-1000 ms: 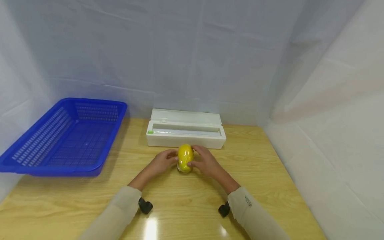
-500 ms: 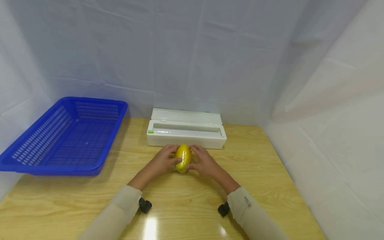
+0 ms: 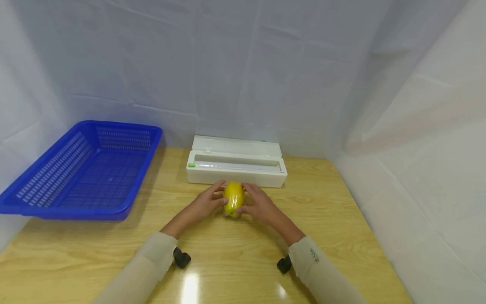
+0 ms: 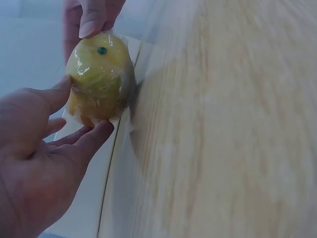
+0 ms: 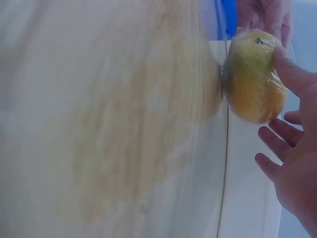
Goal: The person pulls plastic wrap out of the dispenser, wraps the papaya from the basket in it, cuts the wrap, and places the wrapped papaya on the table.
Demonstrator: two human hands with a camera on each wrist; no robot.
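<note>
**Wrapped fruit held between two hands near the back edge**

While the left hand [image 3: 203, 205] and right hand [image 3: 262, 207] each pinch the film-wrapped yellow fruit [image 3: 233, 198] between thumb and fingertips, it stands on the tabletop [image 3: 235, 253] near the back edge, just before the white wrap dispenser [image 3: 236, 162]. The light pinches may slip on the slick film, letting it topple. Its long axis stands roughly upright, the stem end up.

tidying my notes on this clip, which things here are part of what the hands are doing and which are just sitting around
In hand:
- wrapped yellow fruit, covered in clear film
- left hand, fingers on the fruit's left side
- right hand, fingers on its right side

Lying about:
- white film dispenser box, lid open, just behind the fruit
- blue basket, far left
- wooden table
</note>
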